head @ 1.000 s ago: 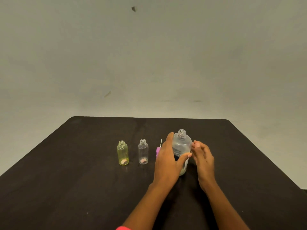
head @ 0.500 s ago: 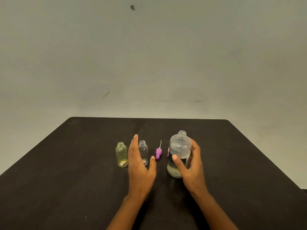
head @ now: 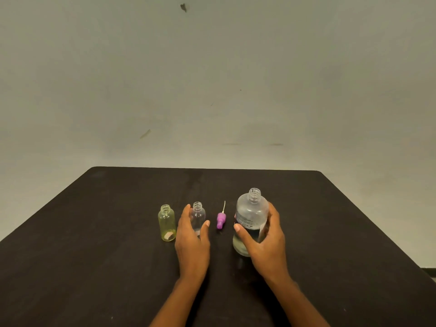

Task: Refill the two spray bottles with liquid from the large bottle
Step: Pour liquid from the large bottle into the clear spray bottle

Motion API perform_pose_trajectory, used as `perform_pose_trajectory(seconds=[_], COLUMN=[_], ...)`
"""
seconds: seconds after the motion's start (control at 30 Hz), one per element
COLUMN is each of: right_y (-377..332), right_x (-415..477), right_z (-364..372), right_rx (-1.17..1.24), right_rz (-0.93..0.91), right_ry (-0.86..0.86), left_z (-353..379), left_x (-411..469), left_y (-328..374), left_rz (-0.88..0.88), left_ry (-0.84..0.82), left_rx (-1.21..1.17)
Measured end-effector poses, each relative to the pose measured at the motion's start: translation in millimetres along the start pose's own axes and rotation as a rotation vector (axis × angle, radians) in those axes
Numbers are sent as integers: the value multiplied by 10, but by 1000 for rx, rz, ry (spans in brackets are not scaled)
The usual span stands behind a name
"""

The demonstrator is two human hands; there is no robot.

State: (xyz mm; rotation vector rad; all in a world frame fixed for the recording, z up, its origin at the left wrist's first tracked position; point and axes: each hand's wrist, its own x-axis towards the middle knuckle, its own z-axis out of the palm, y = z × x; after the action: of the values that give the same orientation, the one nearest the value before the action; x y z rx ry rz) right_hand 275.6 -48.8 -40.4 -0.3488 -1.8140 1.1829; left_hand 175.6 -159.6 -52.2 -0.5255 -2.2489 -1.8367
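The large clear bottle (head: 251, 215) stands uncapped right of centre, with liquid in its lower part. My right hand (head: 264, 246) wraps around it from the right and front. A small clear spray bottle (head: 198, 212) stands uncapped in the middle; my left hand (head: 192, 241) is cupped around its near side, fingers apart, thumb to its right, hiding its base. I cannot tell whether the fingers touch it. A small yellow-tinted bottle (head: 167, 224) stands uncapped to the left, apart from my hand.
A purple spray pump head with a thin white tube (head: 221, 219) lies on the dark table (head: 94, 267) between the clear small bottle and the large bottle. The table's far edge meets a pale wall.
My left hand left the large bottle and moved left to the small clear bottle. My right hand took hold of the large bottle, which shifted slightly nearer.
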Motion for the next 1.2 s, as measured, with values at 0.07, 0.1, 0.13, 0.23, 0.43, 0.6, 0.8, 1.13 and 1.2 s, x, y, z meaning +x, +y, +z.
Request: perform_pose_trajectory(seconds=[0.07, 0.1, 0.13, 0.23, 0.43, 0.6, 0.8, 1.13, 1.2], right_y=[9, 12, 11, -3, 24, 42, 97, 118, 107], right_x=[-1, -5, -9, -14, 17, 50, 87, 98, 107], right_z=[-4, -6, -7, -15, -53, -98, -148, -144, -139], right_rx=[-18, -31, -45, -99, -210, -301, -408, -470, -510], right_rz=[-1, -2, -7, -49, -138, -182, -268, -334, -353], right_ry=[8, 12, 16, 48, 148, 177, 194, 139, 135], left_z=[-17, -28, -43, -84, -122, -116, -130, -135, -133], left_x=[5, 0, -8, -55, -118, -126, -136, -150, -145], left_y=[-16, -17, -13, 33, 92, 76, 80, 105, 96], left_rz=[7, 4, 4, 34, 90, 129, 217, 419, 428], left_ry=[11, 5, -3, -19, -15, -5, -8, -33, -37], left_rx=[-40, -64, -85, -113, -138, -125, -103, 18, 28])
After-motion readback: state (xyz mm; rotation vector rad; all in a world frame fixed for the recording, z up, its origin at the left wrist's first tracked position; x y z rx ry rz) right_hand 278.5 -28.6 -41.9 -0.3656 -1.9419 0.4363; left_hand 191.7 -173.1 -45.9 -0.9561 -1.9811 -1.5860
